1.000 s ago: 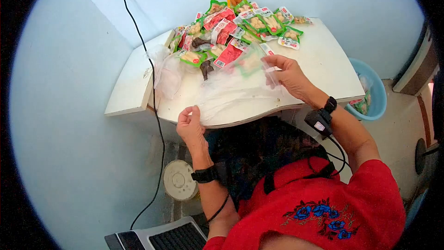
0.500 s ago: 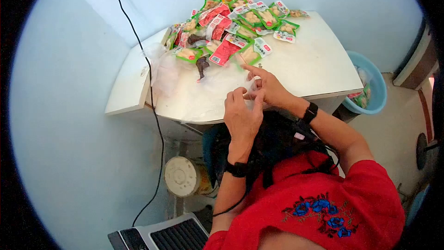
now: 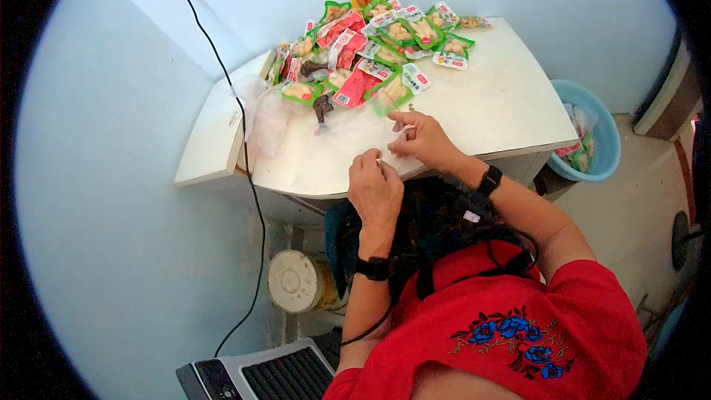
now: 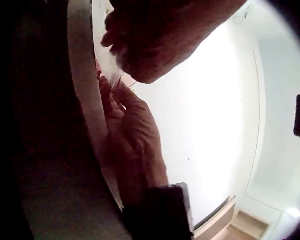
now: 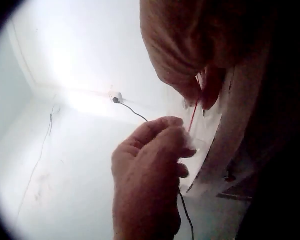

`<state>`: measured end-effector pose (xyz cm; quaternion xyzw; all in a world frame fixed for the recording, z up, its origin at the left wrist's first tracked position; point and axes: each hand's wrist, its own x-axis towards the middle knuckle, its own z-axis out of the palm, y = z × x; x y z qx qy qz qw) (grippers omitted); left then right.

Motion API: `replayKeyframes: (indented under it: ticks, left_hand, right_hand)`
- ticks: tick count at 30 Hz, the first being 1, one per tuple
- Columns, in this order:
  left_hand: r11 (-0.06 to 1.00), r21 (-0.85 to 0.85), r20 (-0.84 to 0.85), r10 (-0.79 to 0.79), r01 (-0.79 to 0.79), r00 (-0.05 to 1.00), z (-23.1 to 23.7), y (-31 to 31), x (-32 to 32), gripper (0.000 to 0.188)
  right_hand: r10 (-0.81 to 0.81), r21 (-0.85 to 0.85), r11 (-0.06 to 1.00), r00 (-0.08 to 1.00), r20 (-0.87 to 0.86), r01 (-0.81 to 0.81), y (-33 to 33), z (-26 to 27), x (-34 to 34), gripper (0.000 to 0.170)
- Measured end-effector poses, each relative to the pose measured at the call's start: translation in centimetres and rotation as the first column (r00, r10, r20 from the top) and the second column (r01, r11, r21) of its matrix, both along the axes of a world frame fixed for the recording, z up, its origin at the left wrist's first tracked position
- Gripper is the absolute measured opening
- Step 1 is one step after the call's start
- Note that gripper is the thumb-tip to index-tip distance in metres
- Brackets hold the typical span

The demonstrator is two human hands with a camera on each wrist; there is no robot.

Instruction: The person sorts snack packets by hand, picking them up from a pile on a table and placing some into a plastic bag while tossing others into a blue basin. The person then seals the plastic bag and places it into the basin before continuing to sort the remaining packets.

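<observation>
A thin clear plastic bag [image 3: 346,142] lies spread toward the table's front edge. At its near end, my left hand [image 3: 376,191] pinches the film between thumb and fingers. Close beside it on the right, my right hand [image 3: 428,142] has its thumb and index finger bent together on the film. A thin red line [image 5: 192,119] runs between the two hands in the right wrist view. Past the fingertips are a green-edged pack [image 3: 395,90] and a dark brown piece [image 3: 322,107]. Whether the bag holds anything cannot be told.
Many red and green food packs [image 3: 348,48] are heaped at the back of the white table [image 3: 511,96]. Crumpled clear plastic [image 3: 268,120] lies left, near a hanging black cable [image 3: 244,133]. On the floor stand a blue basin [image 3: 609,144] with packs and a round-lidded bucket [image 3: 293,281].
Both hands, earlier wide apart with the bag stretched between them, have come together near the front edge. Over the last half second they shifted slightly left, and the right fingers drew in.
</observation>
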<state>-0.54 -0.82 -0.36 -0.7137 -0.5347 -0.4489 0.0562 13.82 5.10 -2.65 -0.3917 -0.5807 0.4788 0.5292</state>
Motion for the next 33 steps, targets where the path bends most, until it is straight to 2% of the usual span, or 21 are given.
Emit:
replayKeyframes:
  ticks: [2, 4, 5, 7, 10, 13, 16, 19, 22, 25, 28, 31, 33]
  left_hand:
    - [0.987, 0.142, -0.001, 0.073, -0.072, 0.997, 0.4, 0.3, 0.0, 0.016]
    - [0.966, 0.246, 0.080, 0.064, -0.082, 0.995, 1.6, 0.5, 0.1, 0.016]
    - [0.951, 0.295, 0.121, 0.057, -0.091, 0.991, 1.9, 0.5, 0.1, 0.016]
    - [0.960, 0.266, 0.124, 0.055, -0.086, 0.991, 1.7, 0.5, 0.1, 0.017]
    - [0.976, 0.208, 0.111, 0.043, -0.065, 0.993, 1.0, 0.4, 0.3, 0.017]
    - [0.982, 0.176, 0.086, 0.060, -0.074, 0.995, 0.8, 0.1, 0.3, 0.018]
    - [0.977, 0.196, 0.068, 0.071, -0.084, 0.995, 0.8, 0.2, 0.0, 0.019]
    - [0.976, 0.202, 0.059, 0.070, -0.080, 0.996, 0.6, 0.2, -0.2, 0.019]
    - [0.978, 0.200, 0.036, 0.058, -0.064, 0.998, 0.6, -0.2, -0.1, 0.021]
    - [0.981, 0.179, 0.007, 0.079, -0.079, 0.997, 0.6, -0.8, -0.3, 0.024]
    - [0.969, 0.229, 0.017, 0.089, -0.090, 0.996, 0.7, -0.6, -0.4, 0.028]
    - [0.968, 0.237, 0.013, 0.085, -0.086, 0.996, 0.8, -0.7, -0.6, 0.031]
    - [0.972, 0.227, -0.011, 0.057, -0.053, 0.998, 0.8, -0.6, -0.6, 0.031]
  right_hand:
    - [-0.094, 0.117, 0.990, 0.984, 0.154, 0.076, 0.2, -0.4, 0.0, 0.063]
    - [-0.201, 0.271, 0.957, 0.916, 0.347, 0.107, -0.6, 0.5, -0.2, 0.057]
    - [-0.197, 0.262, 0.959, 0.917, 0.348, 0.106, -0.6, 0.5, -0.3, 0.057]
    - [-0.186, 0.249, 0.963, 0.918, 0.350, 0.100, -0.5, 0.6, -0.5, 0.057]
    - [-0.263, 0.333, 0.925, 0.940, 0.217, 0.182, -0.6, 0.4, -0.9, 0.055]
    - [-0.539, 0.578, 0.746, 0.810, 0.230, 0.332, -1.3, 0.4, -1.0, 0.050]
    - [-0.677, 0.698, 0.632, 0.677, 0.288, 0.336, -2.8, 2.0, -0.4, 0.043]
    - [-0.496, 0.737, 0.671, 0.787, 0.367, 0.080, -2.4, 1.3, 0.4, 0.035]
    - [-0.443, 0.724, 0.689, 0.769, 0.462, -0.038, -2.0, 0.8, -0.1, 0.042]
    - [-0.341, 0.611, 0.791, 0.804, 0.487, -0.035, -2.5, 2.3, -0.8, 0.059]
    - [-0.234, 0.509, 0.850, 0.765, 0.600, -0.139, -2.8, 4.0, -1.6, 0.074]
    - [-0.285, 0.544, 0.826, 0.724, 0.628, -0.146, -1.6, 3.2, -2.2, 0.077]
    - [-0.263, 0.578, 0.798, 0.764, 0.589, -0.170, -0.9, 3.3, -2.4, 0.078]
